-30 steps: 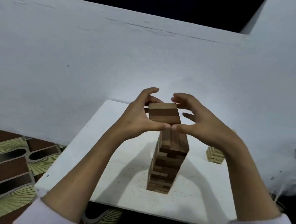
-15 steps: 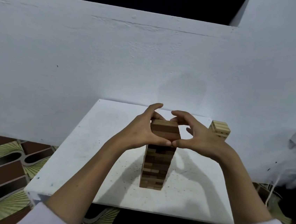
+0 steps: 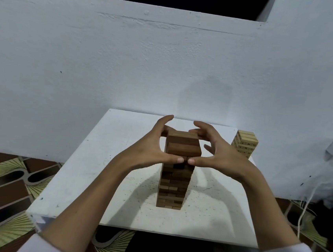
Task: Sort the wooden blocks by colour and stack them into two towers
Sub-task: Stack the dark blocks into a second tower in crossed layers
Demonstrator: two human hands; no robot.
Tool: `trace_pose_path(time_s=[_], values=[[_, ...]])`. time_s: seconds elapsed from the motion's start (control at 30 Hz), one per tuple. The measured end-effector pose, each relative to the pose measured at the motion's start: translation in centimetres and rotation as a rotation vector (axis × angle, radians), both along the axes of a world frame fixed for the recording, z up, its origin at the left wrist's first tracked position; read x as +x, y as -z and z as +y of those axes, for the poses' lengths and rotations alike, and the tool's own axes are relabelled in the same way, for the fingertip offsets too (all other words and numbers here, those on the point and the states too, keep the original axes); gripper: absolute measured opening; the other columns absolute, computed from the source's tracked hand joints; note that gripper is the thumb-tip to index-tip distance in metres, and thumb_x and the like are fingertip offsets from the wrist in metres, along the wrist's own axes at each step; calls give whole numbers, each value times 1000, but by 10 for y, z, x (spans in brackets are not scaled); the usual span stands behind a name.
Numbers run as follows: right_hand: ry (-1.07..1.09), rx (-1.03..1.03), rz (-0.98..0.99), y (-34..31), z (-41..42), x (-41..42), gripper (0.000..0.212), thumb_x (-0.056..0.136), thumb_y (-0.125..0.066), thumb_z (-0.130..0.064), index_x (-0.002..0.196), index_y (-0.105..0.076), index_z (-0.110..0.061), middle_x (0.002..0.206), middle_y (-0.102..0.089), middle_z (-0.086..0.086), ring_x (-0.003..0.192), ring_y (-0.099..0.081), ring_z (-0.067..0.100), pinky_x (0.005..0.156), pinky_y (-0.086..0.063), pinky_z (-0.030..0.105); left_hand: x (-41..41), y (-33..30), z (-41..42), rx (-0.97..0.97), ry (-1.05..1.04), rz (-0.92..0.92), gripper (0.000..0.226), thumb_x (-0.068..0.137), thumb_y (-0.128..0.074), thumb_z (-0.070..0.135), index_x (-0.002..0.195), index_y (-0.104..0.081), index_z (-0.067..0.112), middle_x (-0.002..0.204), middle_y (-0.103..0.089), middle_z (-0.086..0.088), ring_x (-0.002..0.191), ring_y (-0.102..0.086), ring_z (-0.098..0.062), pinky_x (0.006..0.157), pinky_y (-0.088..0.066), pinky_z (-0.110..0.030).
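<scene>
On the white table (image 3: 99, 172), against a white wall (image 3: 127, 60): two block towers. One dark tower (image 3: 172, 186), tall, stands near the table's middle; three dark blocks (image 3: 184, 146) form its visible top layer. One pale tower (image 3: 244, 143), shorter, stands at the far right corner, well apart. Two hands: left hand (image 3: 149, 146) and right hand (image 3: 222, 154) cup the dark tower's top from either side, thumbs pressed to its near face, tips almost meeting, fingers curved round behind. Two white cuffs show below. Patterned floor tiles (image 3: 1, 186) lie left.
</scene>
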State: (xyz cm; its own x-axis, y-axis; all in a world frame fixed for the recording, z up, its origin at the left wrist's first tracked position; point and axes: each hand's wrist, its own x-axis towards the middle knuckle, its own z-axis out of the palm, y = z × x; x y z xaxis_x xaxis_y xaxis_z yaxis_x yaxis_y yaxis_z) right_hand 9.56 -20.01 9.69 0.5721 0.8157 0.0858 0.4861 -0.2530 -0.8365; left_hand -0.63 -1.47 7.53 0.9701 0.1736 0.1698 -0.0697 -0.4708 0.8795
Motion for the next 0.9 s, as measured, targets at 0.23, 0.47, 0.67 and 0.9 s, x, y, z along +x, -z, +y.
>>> trace_pose_path(time_s=[0.23,0.47,0.67,0.9], values=[[-1,43,51,7,3,0,85,74,-79,-13,140,-28,-31,124,-51,-14,126,-41,-1,115,-25,42,1,3,-3,-43,-25,-14,108,61,-79,34,148,-14,31,119,-52,13,124,-44,1,106,-27,-20],[1,68,71,9,6,0,90,63,-77,-27,140,-30,-32,121,-52,-12,124,-44,2,113,-29,46,1,6,-3,-95,-37,-22,107,59,-79,34,147,-16,31,118,-54,11,124,-46,-4,114,-28,-31],[-3,74,93,12,8,2,92,65,-79,-23,141,-29,-32,123,-52,-11,126,-43,2,114,-27,48,1,6,-4,-121,-28,-16,117,54,-81,44,149,-15,29,117,-55,14,124,-46,-1,115,-27,-30],[-17,101,135,13,9,-1,92,68,-81,-23,142,-27,-30,129,-48,-13,130,-39,3,116,-24,47,-2,10,-7,-167,-30,-24,108,59,-75,54,148,-18,29,131,-50,16,128,-41,2,113,-27,-26]])
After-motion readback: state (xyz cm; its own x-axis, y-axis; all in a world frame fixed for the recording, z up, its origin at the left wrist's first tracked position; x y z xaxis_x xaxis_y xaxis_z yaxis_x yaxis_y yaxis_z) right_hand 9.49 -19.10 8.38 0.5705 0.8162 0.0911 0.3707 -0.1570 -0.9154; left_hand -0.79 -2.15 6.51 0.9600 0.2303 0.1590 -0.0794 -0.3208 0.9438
